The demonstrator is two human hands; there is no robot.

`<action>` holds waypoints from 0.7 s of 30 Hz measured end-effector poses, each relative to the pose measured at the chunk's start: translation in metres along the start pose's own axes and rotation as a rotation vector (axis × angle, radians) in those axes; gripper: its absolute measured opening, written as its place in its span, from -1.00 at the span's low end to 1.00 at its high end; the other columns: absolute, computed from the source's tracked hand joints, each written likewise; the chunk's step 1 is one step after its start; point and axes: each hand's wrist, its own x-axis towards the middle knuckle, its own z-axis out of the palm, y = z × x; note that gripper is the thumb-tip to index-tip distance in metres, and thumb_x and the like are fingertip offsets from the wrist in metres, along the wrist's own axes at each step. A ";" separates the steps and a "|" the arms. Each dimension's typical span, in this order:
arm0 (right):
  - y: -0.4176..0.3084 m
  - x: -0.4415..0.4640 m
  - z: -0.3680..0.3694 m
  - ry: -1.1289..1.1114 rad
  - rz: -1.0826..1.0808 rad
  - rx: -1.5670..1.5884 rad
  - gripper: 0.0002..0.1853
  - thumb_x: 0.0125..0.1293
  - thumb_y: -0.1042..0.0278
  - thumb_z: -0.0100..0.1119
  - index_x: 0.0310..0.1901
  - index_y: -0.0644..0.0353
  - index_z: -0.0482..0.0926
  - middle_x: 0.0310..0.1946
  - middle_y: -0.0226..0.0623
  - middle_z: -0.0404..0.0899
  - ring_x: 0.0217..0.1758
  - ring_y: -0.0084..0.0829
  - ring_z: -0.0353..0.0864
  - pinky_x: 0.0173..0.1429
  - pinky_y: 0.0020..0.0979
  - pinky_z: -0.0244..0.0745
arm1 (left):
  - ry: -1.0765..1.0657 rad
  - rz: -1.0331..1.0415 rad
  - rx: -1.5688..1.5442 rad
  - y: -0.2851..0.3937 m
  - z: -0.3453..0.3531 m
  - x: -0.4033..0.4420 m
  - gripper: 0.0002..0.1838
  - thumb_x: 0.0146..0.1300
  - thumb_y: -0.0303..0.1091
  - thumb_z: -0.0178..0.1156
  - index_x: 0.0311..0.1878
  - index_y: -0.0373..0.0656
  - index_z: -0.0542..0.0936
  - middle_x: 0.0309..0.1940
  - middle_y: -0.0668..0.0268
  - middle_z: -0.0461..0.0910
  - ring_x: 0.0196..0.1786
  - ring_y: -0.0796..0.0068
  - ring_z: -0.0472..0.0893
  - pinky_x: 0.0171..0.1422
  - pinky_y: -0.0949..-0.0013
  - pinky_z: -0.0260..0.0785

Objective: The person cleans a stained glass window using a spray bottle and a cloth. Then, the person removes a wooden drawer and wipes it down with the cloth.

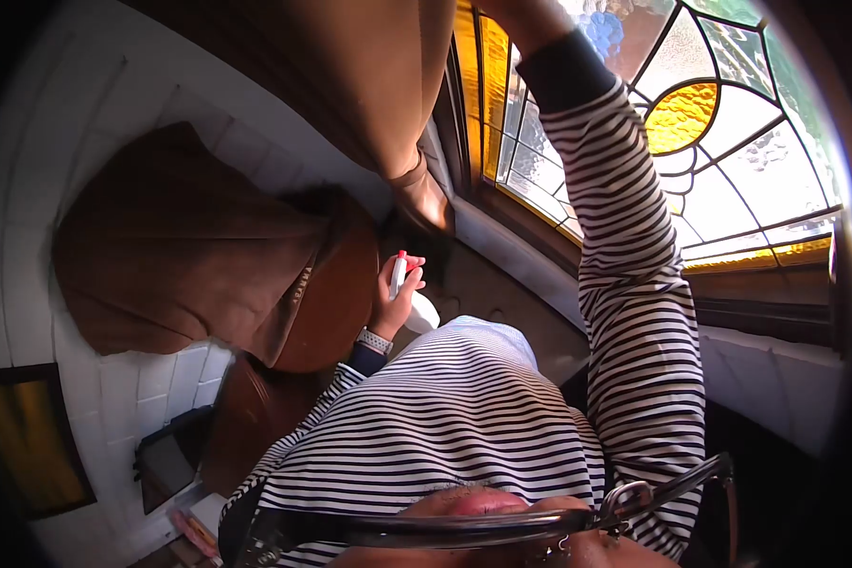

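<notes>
My left hand (394,301), with a pale band on its wrist, is wrapped round a white spray bottle (423,313) that has a white and red nozzle. It is held in front of my striped top. My right arm stretches up along a leaded stained-glass window (729,133) with yellow and clear panes. Only the wrist and the base of my right hand (525,21) show at the top edge, so its fingers are hidden.
A brown cloth (189,256) drapes over a rounded brown seat back (336,303) at the left. Brown fabric (350,66) hangs across the top. White brick wall (28,237) and a dark-framed panel (33,440) are at the far left. A wooden sill (757,317) runs under the window.
</notes>
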 end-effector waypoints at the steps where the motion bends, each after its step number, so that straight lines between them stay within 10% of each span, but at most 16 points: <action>1: 0.014 -0.015 0.008 0.078 -0.122 -0.124 -0.34 0.49 0.46 0.38 0.60 0.29 0.51 0.63 0.33 0.42 0.62 0.32 0.53 0.52 -0.03 0.63 | -0.014 0.015 -0.003 0.007 0.004 0.002 -0.80 0.64 -0.38 0.37 0.22 -0.15 0.69 0.22 0.27 0.76 0.30 0.43 0.77 0.12 0.29 0.81; 14: -0.002 -0.327 -0.007 -0.324 0.434 -0.306 -0.26 0.52 0.43 0.34 0.68 0.34 0.36 0.69 0.32 0.32 0.76 0.30 0.32 0.75 0.07 0.37 | -0.158 0.237 -0.023 0.160 0.095 0.041 -0.81 0.66 -0.41 0.35 0.21 -0.23 0.66 0.21 0.10 0.77 0.26 0.31 0.80 0.16 0.20 0.85; 21: -0.014 -0.327 -0.016 -0.441 0.460 -0.349 -0.15 0.47 0.38 0.38 0.73 0.30 0.27 0.75 0.23 0.23 0.85 0.25 0.17 0.87 0.09 0.13 | -0.170 0.249 -0.027 0.164 0.107 0.027 -0.79 0.65 -0.46 0.32 0.23 -0.23 0.64 0.21 0.05 0.77 0.28 0.30 0.79 0.18 0.16 0.85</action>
